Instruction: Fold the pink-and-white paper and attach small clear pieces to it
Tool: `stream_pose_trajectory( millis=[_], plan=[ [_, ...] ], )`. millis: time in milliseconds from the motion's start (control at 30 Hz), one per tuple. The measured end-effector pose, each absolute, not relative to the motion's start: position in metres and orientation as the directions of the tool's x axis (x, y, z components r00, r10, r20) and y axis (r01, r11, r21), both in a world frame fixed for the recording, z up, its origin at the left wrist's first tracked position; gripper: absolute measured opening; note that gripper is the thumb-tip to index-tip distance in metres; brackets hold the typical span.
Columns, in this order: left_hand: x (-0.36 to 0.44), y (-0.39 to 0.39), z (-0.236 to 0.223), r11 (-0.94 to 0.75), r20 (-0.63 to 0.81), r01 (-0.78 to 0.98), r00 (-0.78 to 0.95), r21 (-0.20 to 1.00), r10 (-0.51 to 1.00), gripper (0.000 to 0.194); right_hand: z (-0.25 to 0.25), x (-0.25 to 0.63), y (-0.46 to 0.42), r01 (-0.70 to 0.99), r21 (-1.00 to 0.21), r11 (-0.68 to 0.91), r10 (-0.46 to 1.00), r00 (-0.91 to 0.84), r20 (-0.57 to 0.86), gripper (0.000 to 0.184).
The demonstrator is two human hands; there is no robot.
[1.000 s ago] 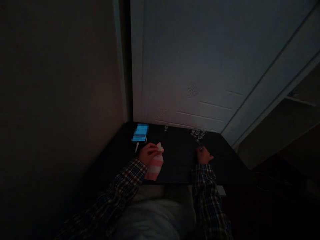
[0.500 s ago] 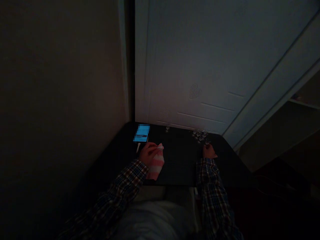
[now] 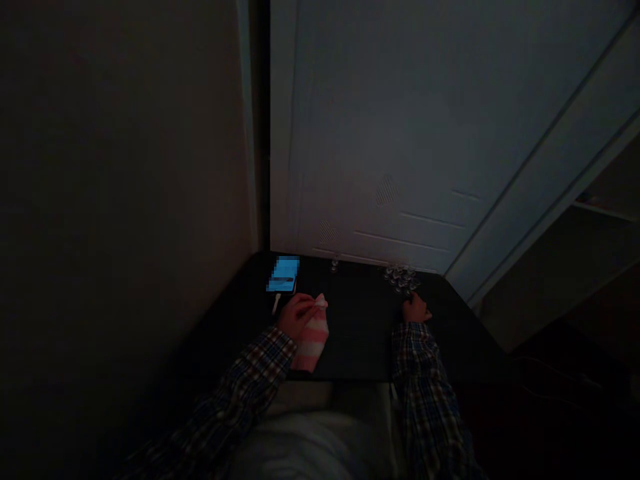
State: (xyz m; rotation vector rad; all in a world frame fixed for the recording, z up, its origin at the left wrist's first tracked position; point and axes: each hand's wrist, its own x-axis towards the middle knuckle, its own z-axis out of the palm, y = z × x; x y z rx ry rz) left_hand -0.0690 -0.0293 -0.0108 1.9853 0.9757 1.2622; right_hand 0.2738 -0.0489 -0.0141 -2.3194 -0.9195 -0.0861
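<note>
My left hand (image 3: 296,315) is closed on a pink and white striped cloth (image 3: 315,337), which looks like a small bag or sock. The cloth's upper end is bunched at my fingertips and its lower part hangs toward the table's front edge. On the right, my right hand (image 3: 415,308) reaches to the near side of a pile of small shiny clear pieces (image 3: 399,277). Its fingers are curled together at the pile's edge. Whether a piece is between them is too dark and small to make out.
A phone with a lit, pixelated screen (image 3: 284,275) lies at the table's back left, a white cable plug (image 3: 276,303) at its near end. One or two shiny pieces (image 3: 335,265) sit at the back of the dark table (image 3: 360,333). Behind rises a white panel (image 3: 400,133) with embossed hearts.
The view has tilted slightly, so the table appears a little lower. My right hand has shifted slightly left against the pile. My left hand keeps its hold on the striped cloth.
</note>
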Motion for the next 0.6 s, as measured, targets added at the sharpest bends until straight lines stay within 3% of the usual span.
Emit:
stream_pose_trajectory(
  millis=[267, 600],
  plan=[
    [-0.0691, -0.0274, -0.0146, -0.567, 0.504, 0.245, 0.279, 0.786, 0.818, 0.022, -0.0128, 0.2682, -0.0476, 0.688, -0.502, -0.524, 0.682, 0.692, 0.237, 0.047],
    [-0.0682, -0.0297, -0.0138, -0.564, 0.497, 0.262, 0.282, 0.783, 0.821, 0.022, -0.007, 0.2684, -0.0561, 0.732, -0.51, -0.452, 0.65, 0.662, 0.374, 0.039]
  ],
)
